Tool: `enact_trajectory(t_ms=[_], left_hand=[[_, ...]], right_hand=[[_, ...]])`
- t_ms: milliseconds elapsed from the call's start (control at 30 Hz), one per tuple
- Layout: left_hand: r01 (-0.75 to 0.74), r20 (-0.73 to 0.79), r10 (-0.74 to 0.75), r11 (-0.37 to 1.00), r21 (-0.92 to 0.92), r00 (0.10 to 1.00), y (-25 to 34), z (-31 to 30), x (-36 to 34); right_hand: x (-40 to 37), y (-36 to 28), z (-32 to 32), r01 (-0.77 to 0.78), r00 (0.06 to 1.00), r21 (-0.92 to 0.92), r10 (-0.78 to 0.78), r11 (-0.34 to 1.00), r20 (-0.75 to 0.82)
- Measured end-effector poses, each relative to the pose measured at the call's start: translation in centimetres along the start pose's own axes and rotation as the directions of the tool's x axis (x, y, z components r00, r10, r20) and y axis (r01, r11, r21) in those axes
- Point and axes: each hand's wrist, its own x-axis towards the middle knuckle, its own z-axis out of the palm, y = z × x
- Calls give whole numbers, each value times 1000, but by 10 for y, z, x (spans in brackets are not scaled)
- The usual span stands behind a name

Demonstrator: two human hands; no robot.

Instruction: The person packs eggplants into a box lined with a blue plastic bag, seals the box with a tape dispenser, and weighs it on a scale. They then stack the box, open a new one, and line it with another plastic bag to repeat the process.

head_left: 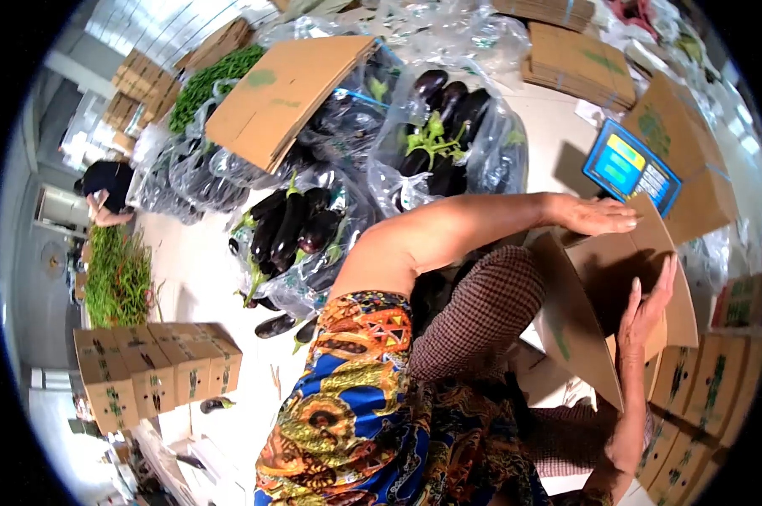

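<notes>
Head view: an open carton (573,325) is caught between two bare hands, just past three o'clock.
At the carton's twelve, the left hand (596,217) is laid flat; at its four, the right hand (648,305) is set near the wall, fingers on both stretched out, nothing gripped. With no real grip taken, the carton could be tipped against the checked knee (506,291) at its nine, and at its one the blue display (631,169) could be knocked by a pushed flap.
</notes>
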Motion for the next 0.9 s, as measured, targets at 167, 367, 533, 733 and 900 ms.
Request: enact_trajectory(t_ms=[167, 367, 533, 733, 900], left_hand=[[1, -193, 27, 990, 141, 981, -34, 34, -20], [-112, -254, 189, 950, 291, 949, -43, 27, -9], [205, -122, -353, 753, -625, 928, 1, 5, -37], [-139, -533, 304, 934, 328, 790, 48, 25, -62], [251, -596, -204, 968, -4, 776, 44, 19, -25]], right_hand=[[-20, 5, 24, 151, 974, -37, -143, 988, 174], [-21, 18, 39, 312, 906, -124, -256, 942, 337], [-24, 25, 44, 193, 831, -37, -144, 980, 537], [-28, 33, 66, 266, 851, 25, -247, 964, 464], [-28, 29, 51, 144, 862, 152, -199, 978, 466]])
